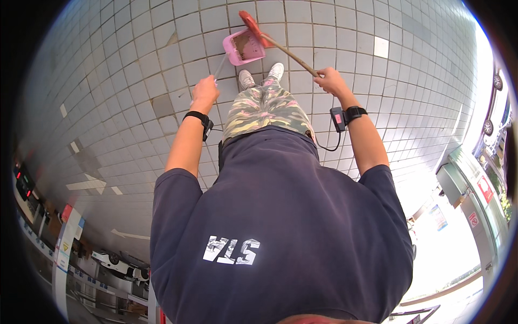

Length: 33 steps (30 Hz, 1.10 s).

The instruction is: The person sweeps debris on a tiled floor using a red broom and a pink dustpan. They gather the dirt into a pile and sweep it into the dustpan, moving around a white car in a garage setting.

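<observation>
My left hand (205, 93) is closed round the thin, pale handle of a pink dustpan (233, 55), which rests on the tiles just beyond my shoes. Brownish matter shows inside the pan; I cannot tell what it is. A long wooden broom handle (294, 58) is gripped in my right hand (331, 82) and slants away to the left. At its far end, the red-orange broom head (249, 21) lies tilted across the dustpan's far right side. Whether its bristles touch the pan is unclear.
Grey square tiles (334, 32) cover the floor around me, with some pale and brown patches. My white shoes (276, 71) stand close to the dustpan. A light-coloured door frame (467, 189) borders the bright opening at right. Far to the left are a post (63, 245) and a white car (116, 265).
</observation>
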Tool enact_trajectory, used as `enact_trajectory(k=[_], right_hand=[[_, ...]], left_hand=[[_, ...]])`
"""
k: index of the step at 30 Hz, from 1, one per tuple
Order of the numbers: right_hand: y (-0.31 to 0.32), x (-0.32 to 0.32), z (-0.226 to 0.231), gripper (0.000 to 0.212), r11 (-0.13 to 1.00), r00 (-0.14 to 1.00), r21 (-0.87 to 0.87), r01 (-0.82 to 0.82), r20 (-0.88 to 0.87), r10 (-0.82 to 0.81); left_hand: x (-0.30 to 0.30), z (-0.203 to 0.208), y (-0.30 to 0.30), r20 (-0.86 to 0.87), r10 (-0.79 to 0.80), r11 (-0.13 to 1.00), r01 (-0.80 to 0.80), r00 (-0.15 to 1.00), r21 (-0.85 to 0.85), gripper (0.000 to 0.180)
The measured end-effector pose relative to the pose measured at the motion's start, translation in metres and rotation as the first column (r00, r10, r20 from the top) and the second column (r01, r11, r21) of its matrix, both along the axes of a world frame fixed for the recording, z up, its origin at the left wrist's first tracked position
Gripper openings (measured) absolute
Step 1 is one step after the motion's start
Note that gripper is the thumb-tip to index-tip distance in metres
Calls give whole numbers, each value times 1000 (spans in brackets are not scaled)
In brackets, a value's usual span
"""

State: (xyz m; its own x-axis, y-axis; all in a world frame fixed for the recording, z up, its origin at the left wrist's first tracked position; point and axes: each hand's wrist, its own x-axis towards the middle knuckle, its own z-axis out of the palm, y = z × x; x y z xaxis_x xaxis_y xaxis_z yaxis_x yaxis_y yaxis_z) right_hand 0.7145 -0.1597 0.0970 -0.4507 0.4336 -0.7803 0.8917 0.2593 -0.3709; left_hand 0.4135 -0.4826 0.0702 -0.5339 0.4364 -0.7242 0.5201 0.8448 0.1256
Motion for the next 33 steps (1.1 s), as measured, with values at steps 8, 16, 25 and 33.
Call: enact_trajectory(k=[8, 16, 25, 33], right_hand=[[-28, 51, 19, 41, 990, 997, 134, 37, -75, -27], [-65, 51, 21, 35, 941, 996, 337, -11, 89, -21], [-57, 81, -7, 23, 943, 985, 313, 116, 87, -150], [-66, 48, 16, 24, 962, 996, 274, -7, 91, -19]], left_hand=[[-5, -7, -7, -16, 6, 1000, -5, 1000, 10, 22], [-26, -3, -8, -53, -135, 990, 137, 989, 38, 20], [-39, 0, 24, -69, -229, 972, 231, 971, 35, 19], [-35, 8, 36, -44, -222, 975, 222, 974, -11, 21]])
